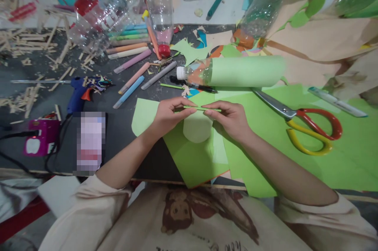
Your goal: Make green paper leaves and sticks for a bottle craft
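Note:
Between the fingertips of both hands runs a thin green paper roll (200, 108), held level above the paper. My left hand (171, 112) pinches its left part, and my right hand (226, 115) pinches the right part. Just below the hands lies a pale green paper piece (197, 131) with a rounded lower edge. Another rounded pale green piece (142, 115) is partly hidden by my left hand. Beyond the hands, a plastic bottle (248, 71) wrapped in light green paper lies on its side, its white cap to the left.
Scissors (291, 114) with red and yellow handles rest on green sheets (295, 168) at right. Left are a blue glue gun (77, 91), a phone (90, 141) and a purple power box (41, 137). Markers (130, 93), wooden sticks (32, 44) and clear bottles (159, 3) lie farther back.

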